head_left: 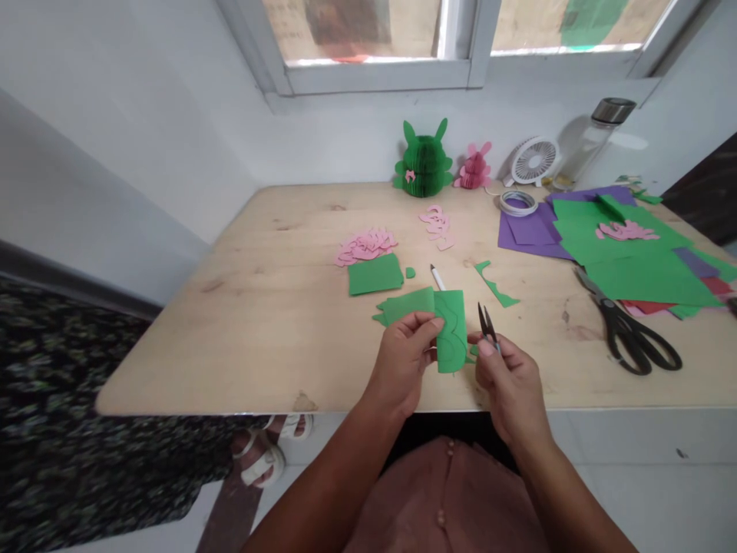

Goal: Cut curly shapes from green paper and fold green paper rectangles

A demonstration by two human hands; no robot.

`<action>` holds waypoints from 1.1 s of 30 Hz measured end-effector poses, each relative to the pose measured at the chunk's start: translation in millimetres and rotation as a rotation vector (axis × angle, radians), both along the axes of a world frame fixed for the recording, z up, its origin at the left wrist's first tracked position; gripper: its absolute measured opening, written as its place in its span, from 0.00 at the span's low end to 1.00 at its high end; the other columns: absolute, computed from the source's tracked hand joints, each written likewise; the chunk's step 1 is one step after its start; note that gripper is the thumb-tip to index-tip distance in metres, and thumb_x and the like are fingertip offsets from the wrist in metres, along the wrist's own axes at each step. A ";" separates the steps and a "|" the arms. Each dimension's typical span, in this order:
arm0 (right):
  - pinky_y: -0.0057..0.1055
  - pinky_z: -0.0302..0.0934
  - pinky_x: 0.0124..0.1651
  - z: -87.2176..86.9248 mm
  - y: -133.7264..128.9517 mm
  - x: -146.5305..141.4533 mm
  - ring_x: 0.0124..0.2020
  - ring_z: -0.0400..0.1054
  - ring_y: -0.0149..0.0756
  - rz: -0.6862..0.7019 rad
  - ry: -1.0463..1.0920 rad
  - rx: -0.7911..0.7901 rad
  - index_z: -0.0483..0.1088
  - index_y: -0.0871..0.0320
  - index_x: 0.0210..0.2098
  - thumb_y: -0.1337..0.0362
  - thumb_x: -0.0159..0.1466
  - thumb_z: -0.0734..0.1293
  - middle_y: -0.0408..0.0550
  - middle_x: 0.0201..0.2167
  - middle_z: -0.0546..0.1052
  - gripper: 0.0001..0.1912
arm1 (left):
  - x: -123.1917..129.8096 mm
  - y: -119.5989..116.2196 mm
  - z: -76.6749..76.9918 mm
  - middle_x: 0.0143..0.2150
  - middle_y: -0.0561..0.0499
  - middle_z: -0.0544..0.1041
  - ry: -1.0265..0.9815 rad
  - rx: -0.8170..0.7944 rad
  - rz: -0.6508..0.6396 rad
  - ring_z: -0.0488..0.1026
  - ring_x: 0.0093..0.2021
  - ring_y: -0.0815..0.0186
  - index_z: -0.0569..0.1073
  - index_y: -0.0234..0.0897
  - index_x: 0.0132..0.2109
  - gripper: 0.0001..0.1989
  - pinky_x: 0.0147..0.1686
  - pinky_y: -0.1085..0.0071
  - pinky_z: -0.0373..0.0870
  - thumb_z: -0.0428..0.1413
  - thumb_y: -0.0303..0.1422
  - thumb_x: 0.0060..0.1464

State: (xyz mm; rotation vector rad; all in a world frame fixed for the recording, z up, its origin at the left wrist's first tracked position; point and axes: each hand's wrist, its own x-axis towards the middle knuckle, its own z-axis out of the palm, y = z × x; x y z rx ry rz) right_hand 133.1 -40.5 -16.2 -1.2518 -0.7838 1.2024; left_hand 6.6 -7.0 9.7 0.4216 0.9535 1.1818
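Note:
My left hand (406, 357) pinches a small green paper piece (452, 338) near the table's front edge. Curved outlines are drawn on its face. In my right hand (510, 376) is a pair of small thread snips (488, 321), blades parted and pointing away from me, just right of the paper and apart from it. Behind my left fingers lies another green paper piece (406, 305) with a jagged left end. A stacked green rectangle (376, 275) and a white pen (438, 277) rest just beyond. Green offcuts (496, 286) lie past the snips.
Pink paper cutouts (368, 246) are heaped beyond the green rectangle. Large black scissors (627, 326) lie at right beside green sheets (645, 276) and purple sheets (530, 230). Along the wall stand a green paper figure (424, 165), a pink one (475, 169), a small fan (534, 161) and a bottle (590, 150).

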 end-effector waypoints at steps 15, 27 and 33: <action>0.24 0.50 0.23 0.5 11.3 6.6 0.21 0.54 0.26 0.008 -0.263 0.047 0.73 0.58 0.26 0.62 0.54 0.71 0.39 0.20 0.67 0.06 | -7.4 -0.5 -1.9 0.26 0.52 0.76 -0.031 -0.032 -0.185 0.72 0.24 0.69 0.70 0.34 0.30 0.14 0.27 0.71 0.70 0.67 0.31 0.37; 0.23 0.42 0.21 -2.3 12.9 9.0 0.19 0.50 0.23 0.075 -0.006 -0.021 0.75 0.59 0.27 0.57 0.51 0.75 0.38 0.19 0.65 0.11 | -8.2 1.1 -2.7 0.25 0.53 0.76 0.021 0.023 -0.134 0.71 0.24 0.70 0.69 0.34 0.28 0.13 0.27 0.72 0.70 0.67 0.30 0.37; 0.23 0.47 0.25 -2.0 13.4 15.6 0.22 0.54 0.24 0.122 -0.040 -0.007 0.75 0.58 0.27 0.58 0.53 0.74 0.39 0.21 0.68 0.09 | -15.3 3.0 -3.1 0.26 0.52 0.76 0.010 -0.001 -0.276 0.72 0.24 0.70 0.70 0.33 0.28 0.14 0.27 0.72 0.71 0.67 0.31 0.38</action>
